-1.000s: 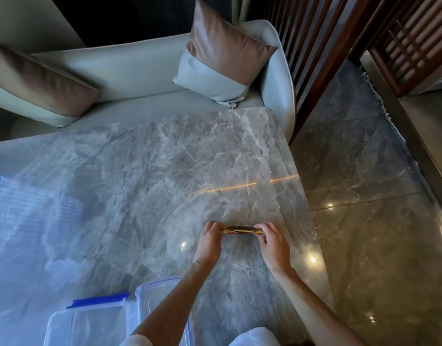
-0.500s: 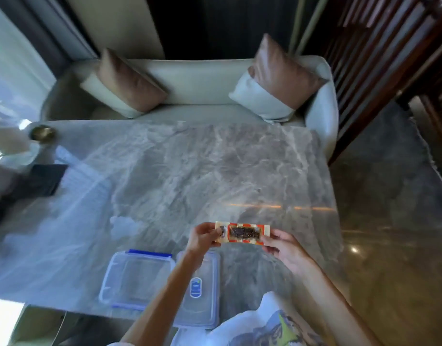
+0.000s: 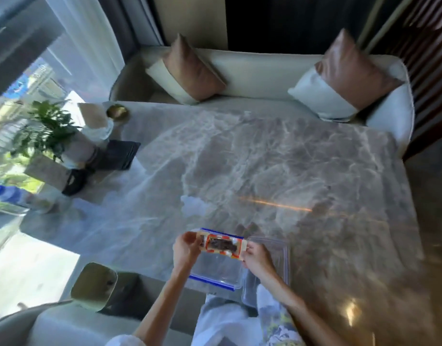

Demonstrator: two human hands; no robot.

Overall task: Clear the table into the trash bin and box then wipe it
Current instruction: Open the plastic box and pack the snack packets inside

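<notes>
At the near edge of a grey marble table, a person holds a flat, oblong snack packet level above an open storage box. Their left hand pinches one short end of the packet between thumb and curled fingers; their right hand grips the other end the same way. The packet is glossy, cream at the ends, with an orange-red striped border and a dark patch in the middle; its print is too blurred to read. The box beneath it is clear plastic with rounded corners and a blue rim, set right at the table's near edge. One clear lid lies flat on the marble just beside the box's right side. The tabletop is polished and veined in white, with a thin orange streak of reflected light toward its right edge. Around the far left corner are one leafy green plant, one small round brass dish and one dark rectangular mat. One bottle with a blue cap shows, blurred, at the left edge. Beyond the far edge runs a cream sofa with two cushions, a left cushion and a right cushion, each tan leather over pale fabric. One chair with a rounded back stands off the near left corner.
</notes>
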